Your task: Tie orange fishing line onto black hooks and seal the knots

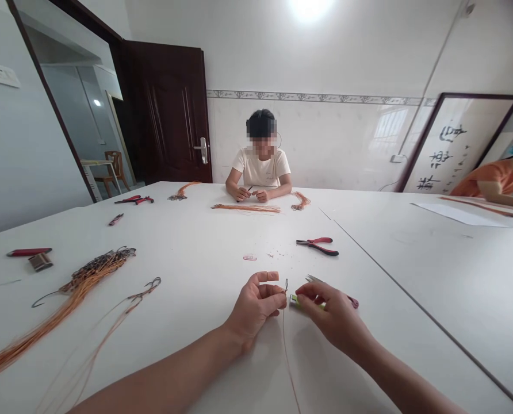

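My left hand (pixel 256 305) pinches a small dark fish hook (pixel 286 284) between thumb and fingers, its looped end pointing up. A thin orange line (pixel 286 345) hangs from it toward the table's near edge. Just to the right, my right hand (pixel 332 307) has thumb and fingertips drawn together; whatever they grip, if anything, is too small to make out. By these fingertips is a green tool with a metal end (pixel 297 301), partly covered by the hand. Behind the same hand lies a pointed metal tool (pixel 313 279), mostly hidden.
On the white table (pixel 187 345), a bundle of hooks with orange lines (pixel 88 276) and several loose hooks (pixel 146 290) lie left. Red-handled pliers (pixel 319 246) lie ahead. A person (pixel 260 167) sits opposite behind another line bundle (pixel 245 208); another person (pixel 498 178) is far right.
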Motion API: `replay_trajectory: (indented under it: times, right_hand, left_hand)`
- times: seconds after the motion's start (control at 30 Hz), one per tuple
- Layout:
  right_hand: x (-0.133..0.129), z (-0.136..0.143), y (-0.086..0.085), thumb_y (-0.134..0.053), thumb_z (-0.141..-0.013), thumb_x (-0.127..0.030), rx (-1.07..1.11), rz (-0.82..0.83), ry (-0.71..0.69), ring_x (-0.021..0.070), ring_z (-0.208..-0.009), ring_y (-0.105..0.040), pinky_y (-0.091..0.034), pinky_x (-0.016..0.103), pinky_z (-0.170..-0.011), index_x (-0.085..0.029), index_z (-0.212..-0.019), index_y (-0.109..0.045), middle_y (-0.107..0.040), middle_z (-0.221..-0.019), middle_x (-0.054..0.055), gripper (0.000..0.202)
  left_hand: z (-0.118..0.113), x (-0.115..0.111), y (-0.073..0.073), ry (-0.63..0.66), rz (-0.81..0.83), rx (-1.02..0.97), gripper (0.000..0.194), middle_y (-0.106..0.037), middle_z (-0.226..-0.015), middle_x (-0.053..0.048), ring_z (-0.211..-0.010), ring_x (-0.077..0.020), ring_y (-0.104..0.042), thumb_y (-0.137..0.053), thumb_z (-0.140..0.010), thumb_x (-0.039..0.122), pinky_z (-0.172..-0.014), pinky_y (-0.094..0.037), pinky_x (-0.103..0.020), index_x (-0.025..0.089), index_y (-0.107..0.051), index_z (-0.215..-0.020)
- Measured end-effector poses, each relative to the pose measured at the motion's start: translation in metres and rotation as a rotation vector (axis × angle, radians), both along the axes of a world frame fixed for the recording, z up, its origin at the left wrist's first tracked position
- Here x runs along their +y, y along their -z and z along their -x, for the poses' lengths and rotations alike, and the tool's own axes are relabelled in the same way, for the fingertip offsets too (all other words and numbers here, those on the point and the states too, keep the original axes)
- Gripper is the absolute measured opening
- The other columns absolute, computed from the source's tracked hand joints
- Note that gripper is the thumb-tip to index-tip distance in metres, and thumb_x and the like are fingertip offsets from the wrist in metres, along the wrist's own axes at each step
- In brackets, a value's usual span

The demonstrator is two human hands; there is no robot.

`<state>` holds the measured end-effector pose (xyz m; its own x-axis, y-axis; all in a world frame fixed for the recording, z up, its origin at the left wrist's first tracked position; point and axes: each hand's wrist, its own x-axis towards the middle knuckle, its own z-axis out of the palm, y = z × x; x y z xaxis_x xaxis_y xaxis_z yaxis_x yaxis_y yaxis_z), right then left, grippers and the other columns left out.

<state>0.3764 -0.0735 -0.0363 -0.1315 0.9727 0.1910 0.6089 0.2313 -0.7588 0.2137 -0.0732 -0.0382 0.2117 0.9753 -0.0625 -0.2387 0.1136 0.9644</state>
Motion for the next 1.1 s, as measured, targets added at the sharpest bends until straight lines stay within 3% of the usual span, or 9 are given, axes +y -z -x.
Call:
replay_trajectory:
  times: [0.1, 0.2, 0.5, 0.9, 1.1]
  right_hand:
    - [-0.008, 0.006, -0.004, -0.044, -0.076, -0.038, 0.163, 0.16, -0.084, 0.0136, -0.059, -0.048, -0.034, 0.024, -0.051, -0.02, -0.08, -0.06, -0.058, -0.069, 0.002, 0.024]
    - [-0.011, 0.01, -0.004, -0.044, -0.076, -0.037, 0.224, 0.203, -0.095, 0.011, -0.054, -0.042, -0.03, 0.022, -0.048, -0.019, -0.078, -0.061, -0.055, -0.065, 0.0, 0.024]
    - [-0.019, 0.014, -0.018, -0.047, -0.073, -0.036, 0.292, 0.295, -0.023, 0.0127, -0.064, -0.045, -0.034, 0.023, -0.056, -0.018, -0.078, -0.059, -0.055, -0.072, 0.001, 0.022]
    - [-0.011, 0.011, -0.002, -0.047, -0.074, -0.032, 0.318, 0.277, -0.049, 0.0108, -0.062, -0.043, -0.033, 0.022, -0.055, -0.019, -0.076, -0.057, -0.053, -0.071, 0.0, 0.017]
    - [-0.009, 0.01, 0.003, -0.048, -0.075, -0.04, 0.293, 0.243, -0.061, 0.0087, -0.056, -0.036, -0.029, 0.021, -0.05, -0.017, -0.07, -0.051, -0.045, -0.063, -0.002, 0.023]
  left_hand:
    - [-0.002, -0.001, 0.0, -0.008, -0.022, -0.004, 0.039, -0.054, -0.071, 0.001, -0.066, -0.01, -0.05, -0.066, -0.064, 0.018, -0.065, -0.038, -0.025, 0.02, -0.049, -0.099]
    - [-0.003, 0.0, 0.002, -0.005, -0.049, -0.011, 0.037, -0.054, -0.07, 0.001, -0.066, -0.0097, -0.049, -0.066, -0.064, 0.019, -0.066, -0.038, -0.025, 0.019, -0.05, -0.097]
    - [-0.003, 0.0, 0.008, 0.01, -0.131, 0.019, 0.034, -0.054, -0.071, 0.001, -0.067, -0.0091, -0.05, -0.065, -0.066, 0.02, -0.069, -0.04, -0.025, 0.019, -0.049, -0.096]
    - [-0.003, 0.001, 0.006, 0.039, -0.175, 0.062, 0.038, -0.053, -0.068, 0.002, -0.063, -0.009, -0.05, -0.066, -0.066, 0.026, -0.062, -0.039, -0.024, 0.018, -0.045, -0.096]
    - [-0.005, -0.003, 0.005, 0.071, -0.213, 0.115, 0.036, -0.051, -0.069, 0.002, -0.06, -0.0074, -0.047, -0.063, -0.069, 0.026, -0.058, -0.038, -0.022, 0.018, -0.044, -0.098]
